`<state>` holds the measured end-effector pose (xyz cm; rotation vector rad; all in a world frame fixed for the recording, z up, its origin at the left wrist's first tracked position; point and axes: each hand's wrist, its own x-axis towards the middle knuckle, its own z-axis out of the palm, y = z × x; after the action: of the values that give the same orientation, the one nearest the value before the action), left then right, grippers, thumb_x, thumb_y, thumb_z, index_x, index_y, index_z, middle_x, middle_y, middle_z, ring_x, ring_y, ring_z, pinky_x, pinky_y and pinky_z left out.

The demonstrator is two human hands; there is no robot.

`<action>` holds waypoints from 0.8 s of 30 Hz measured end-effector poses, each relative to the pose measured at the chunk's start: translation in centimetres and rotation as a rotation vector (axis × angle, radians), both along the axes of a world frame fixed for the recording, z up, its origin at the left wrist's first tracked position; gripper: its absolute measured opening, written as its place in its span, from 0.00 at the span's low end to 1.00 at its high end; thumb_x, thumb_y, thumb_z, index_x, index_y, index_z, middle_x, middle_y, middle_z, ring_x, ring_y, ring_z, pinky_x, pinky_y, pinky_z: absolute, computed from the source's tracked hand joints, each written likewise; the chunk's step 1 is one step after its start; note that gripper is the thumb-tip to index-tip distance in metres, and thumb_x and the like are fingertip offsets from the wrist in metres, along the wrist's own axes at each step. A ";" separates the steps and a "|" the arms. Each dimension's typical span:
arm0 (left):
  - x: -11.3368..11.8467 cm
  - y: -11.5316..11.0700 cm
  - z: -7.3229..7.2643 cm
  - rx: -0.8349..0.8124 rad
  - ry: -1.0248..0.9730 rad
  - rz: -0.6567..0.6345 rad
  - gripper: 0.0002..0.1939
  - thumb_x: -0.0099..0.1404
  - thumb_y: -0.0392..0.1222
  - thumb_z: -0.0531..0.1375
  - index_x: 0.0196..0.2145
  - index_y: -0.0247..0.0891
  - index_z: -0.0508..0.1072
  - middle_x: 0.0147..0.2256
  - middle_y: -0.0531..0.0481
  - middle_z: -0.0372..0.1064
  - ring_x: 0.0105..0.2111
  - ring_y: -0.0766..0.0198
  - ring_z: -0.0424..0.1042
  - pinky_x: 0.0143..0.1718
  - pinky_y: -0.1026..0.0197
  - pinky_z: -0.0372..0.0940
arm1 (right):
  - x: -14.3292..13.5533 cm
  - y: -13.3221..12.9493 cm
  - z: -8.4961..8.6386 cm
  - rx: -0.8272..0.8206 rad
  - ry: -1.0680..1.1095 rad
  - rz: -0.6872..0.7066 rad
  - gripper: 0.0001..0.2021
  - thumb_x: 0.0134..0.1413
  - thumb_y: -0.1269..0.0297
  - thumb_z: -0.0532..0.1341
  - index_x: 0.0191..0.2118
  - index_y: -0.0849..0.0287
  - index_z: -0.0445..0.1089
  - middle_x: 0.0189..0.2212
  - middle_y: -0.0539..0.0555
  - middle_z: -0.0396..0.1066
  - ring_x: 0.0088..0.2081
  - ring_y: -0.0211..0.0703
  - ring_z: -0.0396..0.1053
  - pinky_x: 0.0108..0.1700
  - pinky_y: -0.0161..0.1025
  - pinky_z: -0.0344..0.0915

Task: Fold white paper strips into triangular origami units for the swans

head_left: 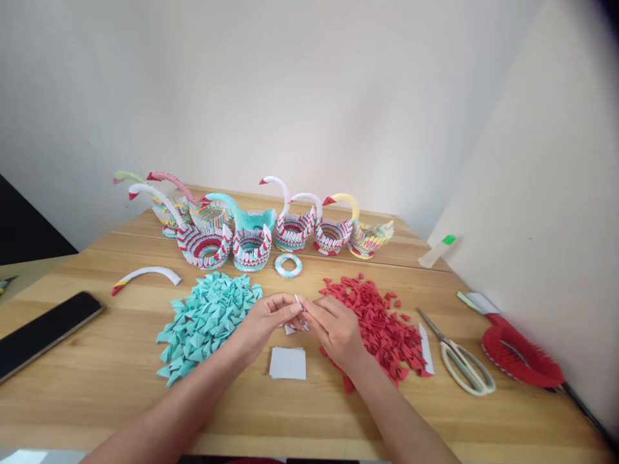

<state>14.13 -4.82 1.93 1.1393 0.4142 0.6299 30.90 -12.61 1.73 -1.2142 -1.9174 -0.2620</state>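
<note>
Both hands meet above the middle of the table, fingertips pinched on one small white piece of paper (298, 300). My left hand (265, 322) holds it from the left, and my right hand (338, 325) grips it from the right. Most of the piece is hidden by the fingers. Below them lie a few small white folded pieces (289, 329), partly covered. Closer to me rests a stack of white paper squares (288, 363). A heap of turquoise folded paper triangles (206, 322) spreads beside my left hand. Red folded triangles (387, 328) lie around and behind my right hand.
Several paper swans (203, 245) stand along the back, near a turquoise-and-white ring (288, 265). A loose curved swan neck (147, 272) and a phone (48, 332) lie left. Scissors (461, 364), a white paper strip (426, 350) and a red folded-paper piece (522, 354) lie right.
</note>
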 end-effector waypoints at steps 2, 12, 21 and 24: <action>0.0 0.0 0.0 0.003 0.028 0.025 0.15 0.61 0.50 0.66 0.33 0.33 0.75 0.26 0.49 0.74 0.27 0.65 0.71 0.35 0.62 0.64 | -0.2 -0.1 0.1 -0.029 0.001 -0.003 0.18 0.64 0.71 0.57 0.58 0.58 0.69 0.30 0.56 0.73 0.32 0.43 0.68 0.34 0.39 0.66; 0.4 -0.6 0.1 0.404 0.264 0.189 0.06 0.60 0.43 0.61 0.31 0.38 0.75 0.28 0.50 0.78 0.30 0.60 0.76 0.34 0.62 0.66 | -0.5 -0.1 0.9 -0.109 0.235 -0.015 0.08 0.63 0.67 0.59 0.43 0.56 0.75 0.31 0.55 0.74 0.33 0.43 0.71 0.35 0.39 0.67; -0.1 -0.9 0.7 0.941 0.334 0.391 0.08 0.64 0.40 0.60 0.32 0.41 0.80 0.27 0.48 0.77 0.28 0.59 0.72 0.35 0.61 0.61 | -0.5 -0.2 0.9 -0.417 0.580 -0.085 0.06 0.57 0.61 0.63 0.32 0.57 0.74 0.27 0.51 0.75 0.27 0.40 0.70 0.30 0.35 0.65; -0.2 -0.8 0.7 0.964 0.323 0.428 0.08 0.64 0.41 0.61 0.31 0.41 0.80 0.26 0.48 0.76 0.28 0.59 0.71 0.35 0.60 0.61 | -0.4 0.0 0.7 -0.490 0.732 -0.033 0.07 0.55 0.60 0.64 0.31 0.58 0.73 0.26 0.50 0.74 0.27 0.39 0.69 0.30 0.34 0.64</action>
<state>13.89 -5.59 2.64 2.1153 0.6682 1.0783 30.50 -12.63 2.47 -1.3965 -1.3372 0.6000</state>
